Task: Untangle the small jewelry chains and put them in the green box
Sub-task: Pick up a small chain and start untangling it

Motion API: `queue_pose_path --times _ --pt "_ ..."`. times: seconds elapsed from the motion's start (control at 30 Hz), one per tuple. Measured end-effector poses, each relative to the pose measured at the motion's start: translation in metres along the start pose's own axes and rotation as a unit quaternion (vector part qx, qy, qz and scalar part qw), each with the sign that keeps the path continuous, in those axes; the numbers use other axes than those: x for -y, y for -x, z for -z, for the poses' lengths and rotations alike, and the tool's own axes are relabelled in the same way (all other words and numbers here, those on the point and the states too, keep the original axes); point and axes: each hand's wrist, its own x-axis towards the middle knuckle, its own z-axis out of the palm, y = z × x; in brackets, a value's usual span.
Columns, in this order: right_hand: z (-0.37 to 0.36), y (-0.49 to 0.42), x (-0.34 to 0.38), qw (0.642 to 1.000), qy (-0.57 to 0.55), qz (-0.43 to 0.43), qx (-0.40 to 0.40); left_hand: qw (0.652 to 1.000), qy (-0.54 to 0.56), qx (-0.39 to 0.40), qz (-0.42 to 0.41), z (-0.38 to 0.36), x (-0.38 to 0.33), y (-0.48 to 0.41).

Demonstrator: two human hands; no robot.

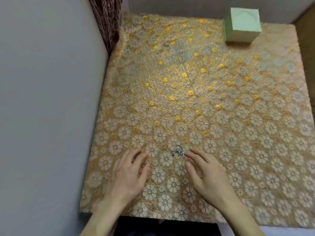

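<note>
A small tangle of silver jewelry chains (177, 151) lies on the gold floral tablecloth (187, 99) near the front. My right hand (206, 174) is flat over the cloth, fingers straight, with its fingertips just right of the tangle, touching or nearly touching it. My left hand (129, 174) hovers open to the left of the chains, fingers spread and slightly blurred, a hand's width away. The green box (242, 25) stands closed at the far right corner of the table, well away from both hands.
A grey wall (47, 99) runs along the table's left edge. A dark patterned curtain (107, 19) hangs at the far left corner. A pale wall stands behind the table. The table's front edge is just below my wrists.
</note>
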Motion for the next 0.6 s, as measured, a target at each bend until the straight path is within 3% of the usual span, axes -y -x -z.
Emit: queue_pose_path --times 0.17,0.43,0.6 --pt "-0.035 -0.029 -0.016 0.993 0.031 0.037 -0.106 0.988 -0.026 -0.135 -0.076 -0.037 0.018 -0.015" --pt "-0.071 -0.034 -0.022 0.965 0.029 0.038 -0.257 0.973 -0.056 -0.195 -0.111 -0.062 0.030 -0.005" --pt "-0.075 -0.029 -0.014 0.968 0.017 -0.015 -0.249 0.971 -0.052 -0.205 -0.112 -0.063 0.031 -0.002"
